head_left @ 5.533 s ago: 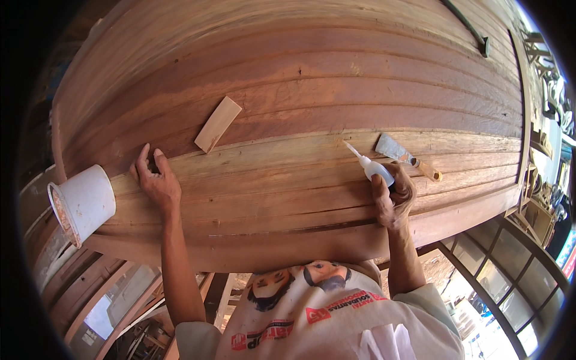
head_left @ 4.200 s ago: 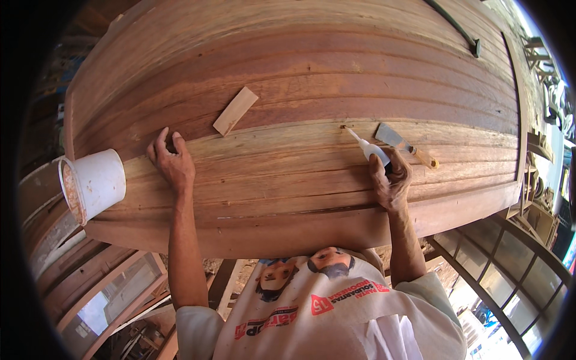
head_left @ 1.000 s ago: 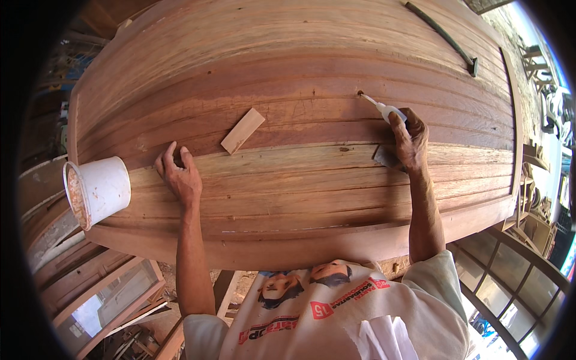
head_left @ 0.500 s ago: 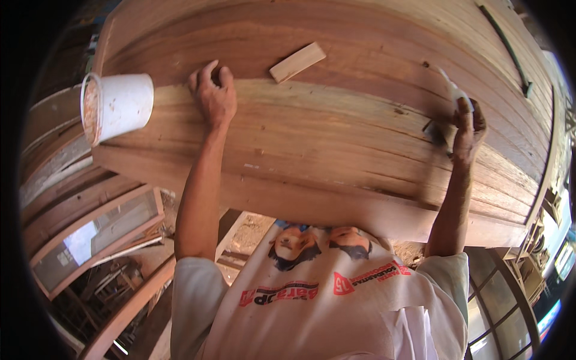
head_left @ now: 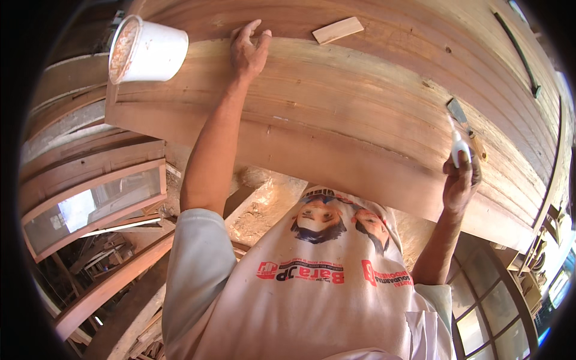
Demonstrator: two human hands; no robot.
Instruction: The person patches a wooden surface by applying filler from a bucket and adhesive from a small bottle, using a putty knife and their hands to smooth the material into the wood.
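A large curved surface of reddish wooden planks [head_left: 360,90] fills the upper view. My left hand [head_left: 247,51] rests flat on it, fingers spread, holding nothing. My right hand [head_left: 461,180] is lifted off the planks near the right edge and grips a small white squeeze bottle [head_left: 458,149] with its nozzle pointing up. Just above that hand a putty knife [head_left: 459,113] lies on the planks. A small flat wooden block [head_left: 338,30] lies on the wood to the right of my left hand.
A white plastic bucket [head_left: 147,51] sits on its side on the planks, left of my left hand. Wooden window frames with glass [head_left: 90,204] lie stacked at lower left. More glazed frames [head_left: 492,306] stand at lower right. A dark metal strip [head_left: 519,54] runs along the planks at upper right.
The view has tilted down and the planks have slid upward in it. My right hand has come off the wood with the bottle and dropped lower. My left hand stays pressed on the planks.
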